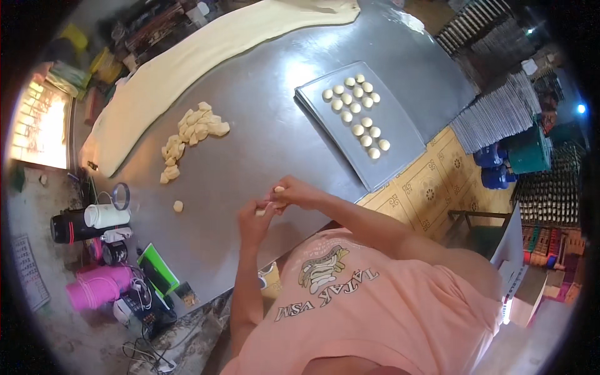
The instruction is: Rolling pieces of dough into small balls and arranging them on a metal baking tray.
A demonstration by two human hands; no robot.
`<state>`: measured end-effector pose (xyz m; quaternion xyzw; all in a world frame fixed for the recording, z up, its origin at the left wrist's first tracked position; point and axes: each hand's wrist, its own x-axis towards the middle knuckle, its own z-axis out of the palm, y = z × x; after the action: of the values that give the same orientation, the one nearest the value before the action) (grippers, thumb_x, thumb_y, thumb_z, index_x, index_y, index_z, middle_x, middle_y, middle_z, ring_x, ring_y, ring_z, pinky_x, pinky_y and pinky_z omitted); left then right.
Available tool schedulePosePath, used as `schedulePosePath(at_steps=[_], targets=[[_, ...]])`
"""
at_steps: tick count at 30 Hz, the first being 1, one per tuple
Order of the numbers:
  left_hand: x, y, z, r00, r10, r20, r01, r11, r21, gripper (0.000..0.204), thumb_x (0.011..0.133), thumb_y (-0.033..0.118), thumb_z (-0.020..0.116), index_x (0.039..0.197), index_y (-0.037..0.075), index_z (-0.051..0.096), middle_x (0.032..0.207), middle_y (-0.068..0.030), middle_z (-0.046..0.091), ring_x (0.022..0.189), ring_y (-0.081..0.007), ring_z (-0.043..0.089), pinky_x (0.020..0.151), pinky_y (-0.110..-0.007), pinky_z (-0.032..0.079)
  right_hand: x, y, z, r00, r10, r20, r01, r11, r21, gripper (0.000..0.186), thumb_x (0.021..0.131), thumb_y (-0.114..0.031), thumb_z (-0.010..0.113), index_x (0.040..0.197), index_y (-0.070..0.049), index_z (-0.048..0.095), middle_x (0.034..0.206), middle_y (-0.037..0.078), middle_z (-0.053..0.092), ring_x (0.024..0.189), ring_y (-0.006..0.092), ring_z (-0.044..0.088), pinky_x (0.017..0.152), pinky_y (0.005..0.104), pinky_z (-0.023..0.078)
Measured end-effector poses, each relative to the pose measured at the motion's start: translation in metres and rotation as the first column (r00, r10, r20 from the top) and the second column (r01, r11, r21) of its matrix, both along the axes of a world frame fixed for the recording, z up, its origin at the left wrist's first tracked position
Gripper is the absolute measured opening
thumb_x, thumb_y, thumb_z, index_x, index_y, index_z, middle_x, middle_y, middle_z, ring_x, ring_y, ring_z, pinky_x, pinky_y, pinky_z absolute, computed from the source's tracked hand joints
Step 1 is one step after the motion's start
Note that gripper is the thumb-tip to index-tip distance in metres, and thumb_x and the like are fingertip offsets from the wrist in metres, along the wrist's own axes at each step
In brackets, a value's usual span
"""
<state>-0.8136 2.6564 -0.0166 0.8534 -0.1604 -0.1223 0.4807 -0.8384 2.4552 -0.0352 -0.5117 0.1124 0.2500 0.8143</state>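
My left hand [255, 215] and my right hand [292, 194] meet over the steel table [250, 131], each with fingers curled on a small piece of pale dough. A single dough piece [178, 206] lies left of them, below a loose heap of cut dough pieces [201, 128]. To the upper right, several round dough balls [347, 99] sit in groups on a metal sheet pan [394, 125], which rests on at least one other pan. A long flat strip of dough [169, 72] runs along the table's far edge.
At the left edge are a white container [105, 215], a pink tumbler [94, 289], a green flat item [159, 269] and cables. Stacked trays [494, 112], blue containers [494, 175] and metal racks [556, 184] stand at the right, beside the patterned floor [437, 187].
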Motion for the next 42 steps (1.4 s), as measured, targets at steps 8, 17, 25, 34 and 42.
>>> schedulePosePath(at_steps=[8, 17, 25, 34, 42], targets=[[0.041, 0.064, -0.033, 0.952, 0.08, 0.294, -0.072, 0.997, -0.039, 0.014, 0.087, 0.012, 0.08, 0.088, 0.001, 0.071, 0.082, -0.0151, 0.072, 0.074, -0.0287, 0.069, 0.071, -0.04, 0.054, 0.012, 0.019, 0.021, 0.98, 0.062, 0.187, -0.041, 0.993, -0.113, 0.027, 0.097, -0.026, 0.08, 0.105, 0.0, 0.078, 0.087, 0.008, 0.073, 0.07, 0.0143, 0.068, 0.063, 0.0278, 0.055], [0.051, 0.117, -0.046, 0.683, 0.685, -0.254, -0.727, 0.603, -0.329, 0.001, 0.099, 0.008, 0.058, 0.099, 0.009, 0.058, 0.078, 0.0016, 0.05, 0.064, -0.0116, 0.049, 0.059, -0.03, 0.041, 0.068, 0.028, 0.028, 0.771, 0.127, 0.624, 0.376, 0.7, -0.607, 0.04, 0.11, -0.044, 0.059, 0.121, -0.007, 0.067, 0.094, 0.017, 0.07, 0.087, 0.0334, 0.067, 0.08, 0.0467, 0.053], [-0.026, 0.015, -0.083, 0.552, 0.799, -0.24, -0.822, 0.472, -0.318, 0.022, 0.108, 0.027, 0.049, 0.11, 0.007, 0.055, 0.087, -0.0059, 0.059, 0.069, -0.0225, 0.058, 0.063, -0.034, 0.047, 0.067, -0.058, -0.078, 0.807, 0.221, 0.548, 0.324, 0.611, -0.723, 0.019, 0.104, -0.02, 0.06, 0.106, -0.002, 0.061, 0.099, 0.023, 0.066, 0.102, 0.0441, 0.063, 0.09, 0.0526, 0.048], [-0.073, 0.028, -0.13, 0.672, 0.487, 0.558, -0.731, 0.316, 0.604, 0.029, 0.109, 0.026, 0.052, 0.124, 0.003, 0.061, 0.123, -0.018, 0.067, 0.115, -0.0396, 0.06, 0.1, -0.052, 0.045, 0.02, -0.082, -0.079, 0.707, 0.524, 0.476, 0.4, 0.259, -0.879, 0.017, 0.098, -0.016, 0.066, 0.107, -0.002, 0.062, 0.108, 0.022, 0.062, 0.106, 0.0409, 0.058, 0.094, 0.0536, 0.042], [-0.041, 0.112, -0.123, 0.585, 0.671, 0.456, -0.809, 0.437, 0.394, 0.028, 0.111, 0.029, 0.054, 0.113, 0.002, 0.059, 0.108, -0.0244, 0.065, 0.104, -0.0437, 0.061, 0.092, -0.058, 0.047, 0.067, -0.09, -0.087, 0.656, 0.635, 0.408, 0.439, 0.119, -0.89, 0.028, 0.105, -0.026, 0.058, 0.111, 0.001, 0.065, 0.115, 0.023, 0.061, 0.113, 0.042, 0.055, 0.101, 0.0567, 0.041]])
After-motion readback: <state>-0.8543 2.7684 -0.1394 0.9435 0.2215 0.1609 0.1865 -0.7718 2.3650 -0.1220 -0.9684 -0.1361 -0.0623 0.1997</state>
